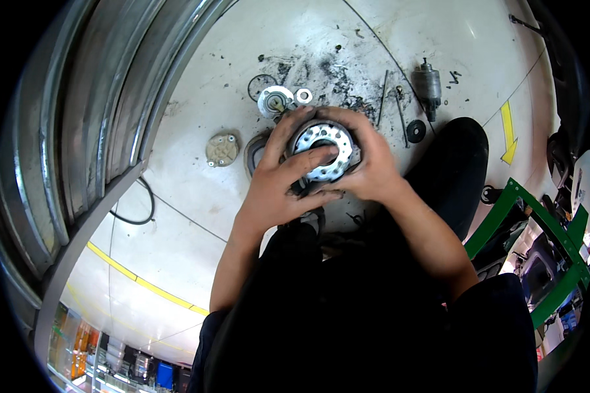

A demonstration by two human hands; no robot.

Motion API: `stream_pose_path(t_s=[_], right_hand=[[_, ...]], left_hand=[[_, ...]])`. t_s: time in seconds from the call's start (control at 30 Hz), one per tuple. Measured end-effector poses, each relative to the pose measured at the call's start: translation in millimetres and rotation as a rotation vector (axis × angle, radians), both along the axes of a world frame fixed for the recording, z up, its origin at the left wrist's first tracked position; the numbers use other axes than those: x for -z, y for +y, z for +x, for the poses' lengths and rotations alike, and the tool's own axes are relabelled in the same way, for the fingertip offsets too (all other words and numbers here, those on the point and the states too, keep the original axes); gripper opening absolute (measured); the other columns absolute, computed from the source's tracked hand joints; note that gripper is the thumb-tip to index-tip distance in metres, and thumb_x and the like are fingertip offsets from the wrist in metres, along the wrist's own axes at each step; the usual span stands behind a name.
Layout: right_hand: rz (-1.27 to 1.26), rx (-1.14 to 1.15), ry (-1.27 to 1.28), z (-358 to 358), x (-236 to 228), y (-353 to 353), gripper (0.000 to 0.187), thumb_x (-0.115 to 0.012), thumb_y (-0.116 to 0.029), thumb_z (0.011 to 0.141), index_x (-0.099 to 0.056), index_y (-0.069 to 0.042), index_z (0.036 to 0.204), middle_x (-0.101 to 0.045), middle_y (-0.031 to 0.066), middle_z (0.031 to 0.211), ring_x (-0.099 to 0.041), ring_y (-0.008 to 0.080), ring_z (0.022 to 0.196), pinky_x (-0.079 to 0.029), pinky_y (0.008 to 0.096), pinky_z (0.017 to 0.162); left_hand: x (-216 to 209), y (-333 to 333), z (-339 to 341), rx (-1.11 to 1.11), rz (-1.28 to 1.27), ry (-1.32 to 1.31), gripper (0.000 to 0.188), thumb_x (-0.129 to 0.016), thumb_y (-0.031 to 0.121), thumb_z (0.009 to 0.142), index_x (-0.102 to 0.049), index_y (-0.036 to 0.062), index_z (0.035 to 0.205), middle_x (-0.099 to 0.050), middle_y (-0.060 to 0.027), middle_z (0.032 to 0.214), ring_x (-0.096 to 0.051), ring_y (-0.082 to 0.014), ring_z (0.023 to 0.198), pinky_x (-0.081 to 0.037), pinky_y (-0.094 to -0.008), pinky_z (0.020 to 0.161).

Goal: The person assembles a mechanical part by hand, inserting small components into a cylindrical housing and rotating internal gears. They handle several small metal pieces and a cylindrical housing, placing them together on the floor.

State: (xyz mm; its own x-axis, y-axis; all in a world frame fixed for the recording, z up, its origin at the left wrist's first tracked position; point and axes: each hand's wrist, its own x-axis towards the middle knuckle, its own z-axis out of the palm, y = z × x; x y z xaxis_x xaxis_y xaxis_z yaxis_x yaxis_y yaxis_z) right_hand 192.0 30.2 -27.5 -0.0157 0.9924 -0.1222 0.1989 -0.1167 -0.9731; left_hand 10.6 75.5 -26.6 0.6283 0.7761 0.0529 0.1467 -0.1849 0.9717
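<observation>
Both my hands are wrapped round a round metal motor part [309,137] with a silver ring full of holes on its upper face and a dark outer wall. My left hand [276,175] grips its left side, the thumb lying across the ring toward the centre opening. From the right, my right hand [378,165] curls round the far rim and near edge. Black grime marks my fingers. Partly behind my left hand is a dark curved part [254,149]. Just beyond my fingertips lies a silver flanged disc [269,99], beside a small metal ring [303,96].
A tan round cover [223,150] lies left. On the right are a metal cylinder [427,86], two long bolts [383,98], a black disc [415,131] and small screws [454,78]. Ribbed metal shutter [105,85] borders the left; a green frame [549,219] stands right. Grime streaks the floor.
</observation>
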Motion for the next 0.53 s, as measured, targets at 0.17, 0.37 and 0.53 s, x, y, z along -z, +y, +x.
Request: stream_pose_path(t_s=[0.17,0.37,0.53], right_hand=[[0.180,-0.061,-0.087,-9.3,3.6,-1.2,0.085,-0.089,-0.021,0.056,-0.041,-0.003,0.124,-0.049,0.0223,0.125,-0.052,0.0395,0.117,-0.045,0.0423,0.097],[0.109,-0.172,-0.277,-6.2,-7.1,0.6,0.091,-0.088,-0.021,0.055,-0.039,-0.005,0.129,-0.043,0.0228,0.133,-0.038,0.0431,0.129,-0.035,0.0481,0.106],[-0.033,-0.545,-0.368,5.1,-87.9,33.0,0.114,-0.089,-0.036,0.054,-0.027,-0.007,0.145,-0.030,0.0237,0.146,-0.025,0.0433,0.139,-0.025,0.0514,0.114]], left_hand=[[-8.9,11.5,-11.9,0.132,-0.124,-0.054,0.054,-0.087,0.017,0.057,-0.070,0.0152,0.109,-0.041,-0.0167,0.144,-0.037,-0.0389,0.135,-0.034,-0.0487,0.109],[-5.3,10.7,-14.9,0.071,-0.034,-0.085,0.041,-0.085,0.012,0.059,-0.074,0.0097,0.098,-0.048,-0.0158,0.140,-0.043,-0.0338,0.133,-0.036,-0.0466,0.108],[5.3,4.3,-24.9,-0.074,0.105,-0.155,0.045,-0.085,0.014,0.056,-0.070,0.0092,0.097,-0.054,-0.0168,0.133,-0.053,-0.0353,0.122,-0.043,-0.0460,0.102]])
